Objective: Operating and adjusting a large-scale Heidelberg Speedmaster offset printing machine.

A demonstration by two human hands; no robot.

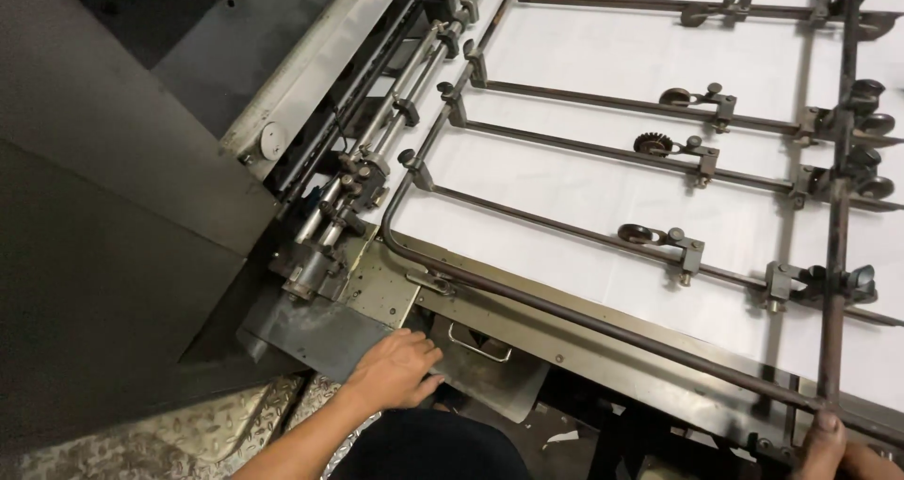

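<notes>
Your right hand (833,447) is closed around the brown metal rod (603,325) at the near corner of the machine. Your left hand (395,369) lies flat, fingers loosely open, on the grey metal plate (315,334). Behind, small wheels (637,234) rest on the white sheet (584,188).

Dim, murky left side; bright white sheet (603,188); sharp focus.

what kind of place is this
Most likely a print shop or paper-converting floor. A large machine's feed table carries white sheets under metal guide rods with small rollers. The left hand rests on a metal plate and the right hand grips the frame bar.
</notes>
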